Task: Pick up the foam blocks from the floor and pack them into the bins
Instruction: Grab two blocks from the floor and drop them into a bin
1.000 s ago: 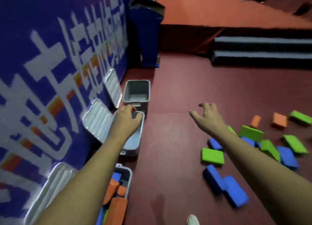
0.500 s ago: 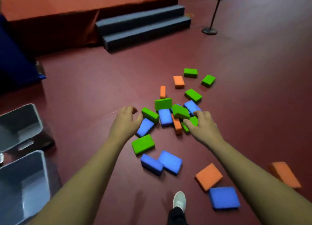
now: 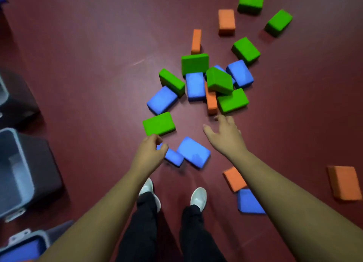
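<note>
Foam blocks (image 3: 194, 86), green, blue and orange, lie scattered and partly heaped on the dark red floor (image 3: 94, 61). The left hand (image 3: 150, 153) curls over the end of a small blue block (image 3: 174, 157) just beside a larger blue block (image 3: 193, 151); I cannot tell whether its grip has closed. The right hand (image 3: 225, 137) hangs with its grip spread wide and empty, near the heap. An open grey bin (image 3: 29, 175) stands to the left, well apart from the heap.
</note>
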